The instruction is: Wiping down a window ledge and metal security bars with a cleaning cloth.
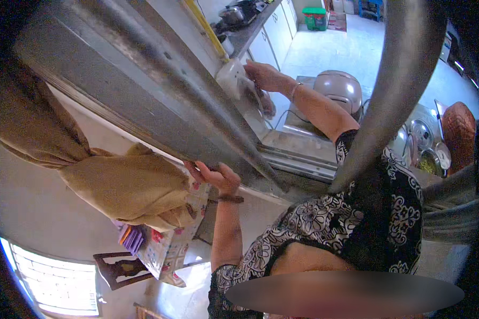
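My left hand [219, 177], with a dark band at the wrist, curls its fingers around the edge of a long grey frame [151, 107]. Farther up, my right hand [265, 77] reaches past the metal sliding track [299, 161], a thin bracelet on its wrist. Its fingers meet a whitish object [230, 75] at the wall; whether they grip it or only touch it is unclear. What that object is cannot be made out. Below the right hand, the picture shows what looks like its reflection.
A thick metal bar [399, 71] crosses near my right arm. Beyond it stand a rounded appliance [338, 91] and metal lids [421, 133]. A yellow pipe [209, 32] runs beside the counter [247, 30]. Brown cloth [123, 187] hangs at left above a flowered tablecloth [159, 255].
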